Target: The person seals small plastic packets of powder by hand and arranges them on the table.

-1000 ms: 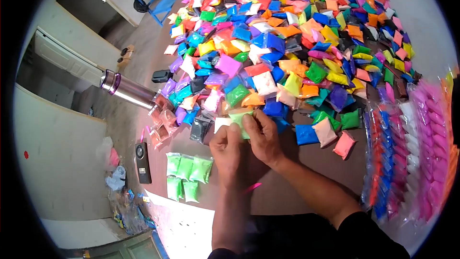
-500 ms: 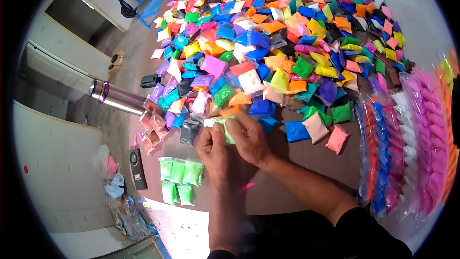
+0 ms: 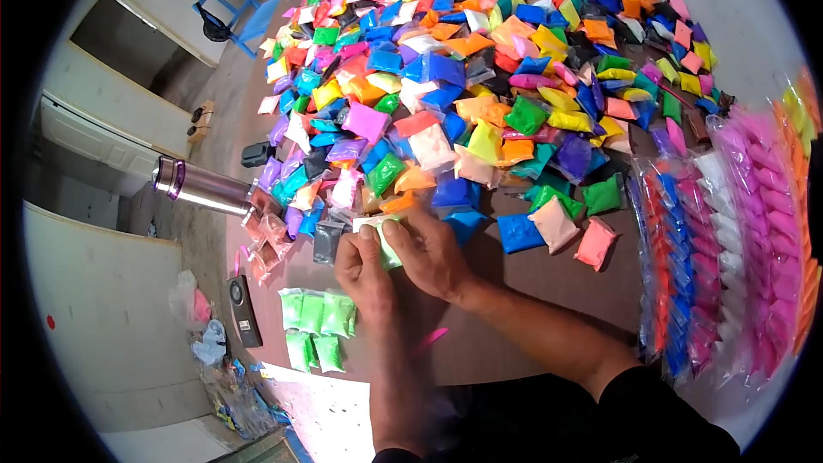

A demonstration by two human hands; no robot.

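Note:
Between my two hands is a small light-green packet [image 3: 390, 254], pinched near its top edge. My left hand [image 3: 364, 267] is closed, its thumb lying on the packet's left part. On the right part, my right hand [image 3: 430, 255] grips with thumb and bent fingers. Just left of my left wrist lie several light-green packets [image 3: 319, 313] in two rows on the brown table [image 3: 489, 326]. A dark grey packet [image 3: 327, 242] rests beside my left hand. Beyond my fingers starts a large heap of coloured packets [image 3: 446, 146].
Long clear bags of coloured packets [image 3: 724, 266] line the right side. At the left stand a steel flask [image 3: 201, 186] and a black device [image 3: 244, 310]. A white sheet [image 3: 321, 407] lies at the near edge. A pink strip [image 3: 431, 340] is near my wrists. Behind is a blue chair [image 3: 249, 17].
The camera view has shifted slightly, so the scene sits a little further left. Both hands keep their hold on the light-green packet, with little change in grip.

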